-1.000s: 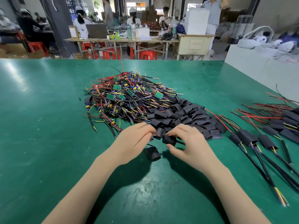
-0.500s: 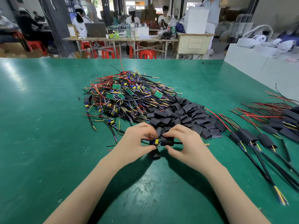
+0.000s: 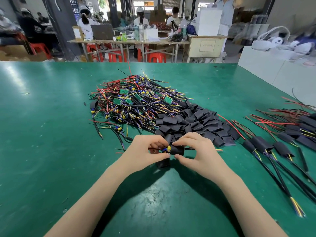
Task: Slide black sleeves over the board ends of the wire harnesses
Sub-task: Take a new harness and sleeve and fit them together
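My left hand pinches the board end of a wire harness, whose yellow and blue parts show between my fingers. My right hand pinches a black sleeve right against that board end, its mouth partly over it. Another loose black sleeve lies on the table just below my hands. Behind them is a heap of bare harnesses with small green boards, and a heap of black sleeves to its right.
Sleeved harnesses lie in rows on the right of the green table, their cables running toward the near right edge. White boxes stand at the far right. People sit at tables in the background.
My left hand has brought a harness board end up to the sleeve held in my right hand. Both hands have closed together, and the sleeve now meets the board end.
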Demonstrator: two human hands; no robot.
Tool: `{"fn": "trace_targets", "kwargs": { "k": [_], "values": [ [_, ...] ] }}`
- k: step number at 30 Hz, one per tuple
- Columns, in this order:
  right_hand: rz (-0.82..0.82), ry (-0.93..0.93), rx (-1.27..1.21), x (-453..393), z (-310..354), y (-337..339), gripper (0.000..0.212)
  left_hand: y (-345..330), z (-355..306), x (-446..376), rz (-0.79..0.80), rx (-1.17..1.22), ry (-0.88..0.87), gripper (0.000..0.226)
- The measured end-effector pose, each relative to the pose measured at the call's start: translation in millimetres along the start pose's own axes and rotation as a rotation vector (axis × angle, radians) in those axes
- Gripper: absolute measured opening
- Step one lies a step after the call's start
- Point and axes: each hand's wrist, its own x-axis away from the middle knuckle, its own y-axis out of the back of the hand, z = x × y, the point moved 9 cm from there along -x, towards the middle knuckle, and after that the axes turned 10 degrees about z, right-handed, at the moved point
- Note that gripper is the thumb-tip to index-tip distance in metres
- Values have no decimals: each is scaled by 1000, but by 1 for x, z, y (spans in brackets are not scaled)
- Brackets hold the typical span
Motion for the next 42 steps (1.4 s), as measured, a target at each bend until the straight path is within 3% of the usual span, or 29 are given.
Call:
{"fn": "trace_targets", "kwargs": {
  "k": [5,9,15,25,32,38,42],
  "values": [
    [12,23,3,0,5,-4,25,-2,-2,-1,4,-47,-33,23],
    [-7,21,-7,-1,4,-4,20,-4,8,-1,14,100,23,24],
    [28,29,-24,0,1,-2,33,-4,14,-1,19,166,60,23],
    [-20,73,119,1,10,-3,32,1,11,0,-59,225,37,37],
    [-58,72,12,2,8,5,30,1,15,0,-21,296,96,27],
    [-15,93,40,2,12,-1,31,-4,10,0,-33,294,33,34],
    [-68,10,56,3,3,5,37,0,12,-1,-44,275,26,31]
  ]
}}
